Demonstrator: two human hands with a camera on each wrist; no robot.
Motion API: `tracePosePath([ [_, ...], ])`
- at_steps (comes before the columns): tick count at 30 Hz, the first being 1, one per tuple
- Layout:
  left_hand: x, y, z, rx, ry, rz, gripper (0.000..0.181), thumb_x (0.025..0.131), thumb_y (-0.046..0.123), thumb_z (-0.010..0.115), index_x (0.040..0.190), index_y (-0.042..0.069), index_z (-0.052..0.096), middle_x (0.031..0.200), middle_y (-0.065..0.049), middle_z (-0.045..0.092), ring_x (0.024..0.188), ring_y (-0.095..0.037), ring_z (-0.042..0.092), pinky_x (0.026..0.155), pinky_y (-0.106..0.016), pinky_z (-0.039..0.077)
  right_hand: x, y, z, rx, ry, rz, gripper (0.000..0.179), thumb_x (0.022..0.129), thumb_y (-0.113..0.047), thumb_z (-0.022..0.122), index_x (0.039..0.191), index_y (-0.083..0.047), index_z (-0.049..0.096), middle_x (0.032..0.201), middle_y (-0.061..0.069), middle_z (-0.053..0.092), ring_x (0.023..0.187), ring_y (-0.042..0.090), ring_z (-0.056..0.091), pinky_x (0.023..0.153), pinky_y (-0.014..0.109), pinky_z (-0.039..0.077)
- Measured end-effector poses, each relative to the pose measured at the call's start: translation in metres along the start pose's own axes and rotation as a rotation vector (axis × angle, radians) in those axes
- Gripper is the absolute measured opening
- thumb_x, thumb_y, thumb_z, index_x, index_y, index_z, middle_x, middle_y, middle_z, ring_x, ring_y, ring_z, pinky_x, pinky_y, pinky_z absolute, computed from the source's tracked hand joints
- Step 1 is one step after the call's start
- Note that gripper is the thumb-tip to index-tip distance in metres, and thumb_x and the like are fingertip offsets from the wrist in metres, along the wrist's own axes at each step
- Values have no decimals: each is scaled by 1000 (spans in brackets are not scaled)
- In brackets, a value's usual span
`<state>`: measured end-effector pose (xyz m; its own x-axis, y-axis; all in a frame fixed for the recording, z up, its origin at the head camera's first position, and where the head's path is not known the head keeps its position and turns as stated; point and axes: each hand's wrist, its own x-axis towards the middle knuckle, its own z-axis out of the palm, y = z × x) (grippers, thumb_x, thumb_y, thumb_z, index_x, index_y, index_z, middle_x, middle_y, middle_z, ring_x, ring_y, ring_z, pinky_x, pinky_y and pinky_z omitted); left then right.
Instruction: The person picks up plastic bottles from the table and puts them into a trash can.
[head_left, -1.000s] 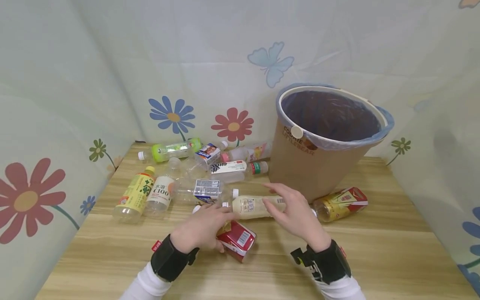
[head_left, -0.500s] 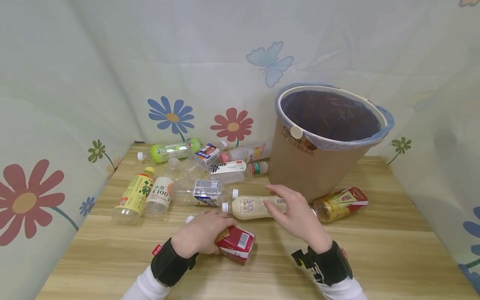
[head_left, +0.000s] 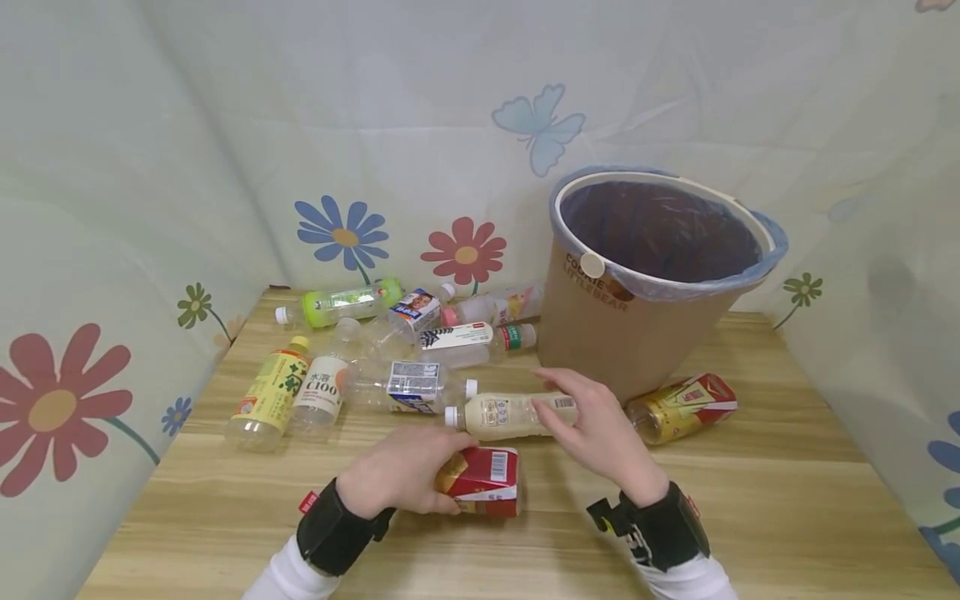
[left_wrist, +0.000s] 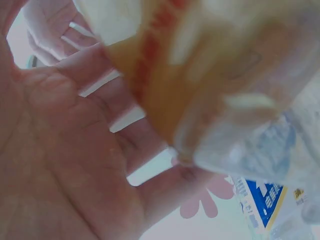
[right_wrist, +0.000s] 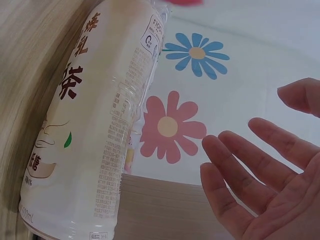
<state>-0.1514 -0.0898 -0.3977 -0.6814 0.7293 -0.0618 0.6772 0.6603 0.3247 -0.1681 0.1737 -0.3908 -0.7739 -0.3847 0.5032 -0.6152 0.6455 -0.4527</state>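
My left hand grips a clear plastic bottle with a red and gold label, fingers over its far side and thumb at the near side. The bottle lies on its side, its neck end hidden under the hand; it fills the upper left wrist view, blurred. My right hand is held with fingers spread and slightly bent over a cream-coloured milk tea bottle, overlapping its right end. In the right wrist view that milk tea bottle lies apart from the fingers, and the hand holds nothing.
Behind the right hand stands a tall brown bin lined with a bag. Another red and gold bottle lies by its base. Several drink bottles, among them a yellow-labelled bottle and a green-labelled bottle, lie on the wooden table.
The left hand has turned the red and gold bottle, so it now lies nearly straight left to right, its base swung away from me. The right hand has hardly moved.
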Motion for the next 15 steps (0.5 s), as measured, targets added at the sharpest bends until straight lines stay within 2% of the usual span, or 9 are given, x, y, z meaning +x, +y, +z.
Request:
tracePosePath([
  [3, -1, -1, -6, -34, 31, -15, 75, 70, 45, 79, 133, 15, 50, 116, 2, 62, 97, -13, 56, 86, -35, 51, 1, 0, -1, 14, 32, 2, 37, 88, -22, 65, 122, -7, 61, 111, 7, 66, 97, 19, 62, 84, 42, 52],
  [6, -2, -3, -14, -55, 107, -39, 77, 73, 48, 76, 137, 15, 46, 117, 1, 62, 97, -13, 56, 84, -35, 52, 2, -1, 0, 56, 80, 13, 35, 88, -17, 65, 122, -6, 61, 114, 9, 65, 100, 22, 62, 86, 43, 52],
  [11, 0, -3, -24, -65, 319, -92, 77, 75, 52, 73, 137, 17, 45, 113, 3, 63, 90, -9, 56, 76, -28, 52, 3, -6, 3, 155, 159, 27, 36, 87, -6, 64, 123, -8, 60, 116, 9, 65, 101, 22, 62, 84, 44, 53],
  [15, 5, -2, -28, -142, 484, -146, 76, 77, 51, 72, 139, 18, 43, 114, 3, 62, 86, -7, 57, 69, -24, 51, 5, -21, 2, 267, 172, 35, 43, 86, 3, 62, 127, -3, 55, 119, 14, 62, 100, 28, 62, 82, 46, 53],
])
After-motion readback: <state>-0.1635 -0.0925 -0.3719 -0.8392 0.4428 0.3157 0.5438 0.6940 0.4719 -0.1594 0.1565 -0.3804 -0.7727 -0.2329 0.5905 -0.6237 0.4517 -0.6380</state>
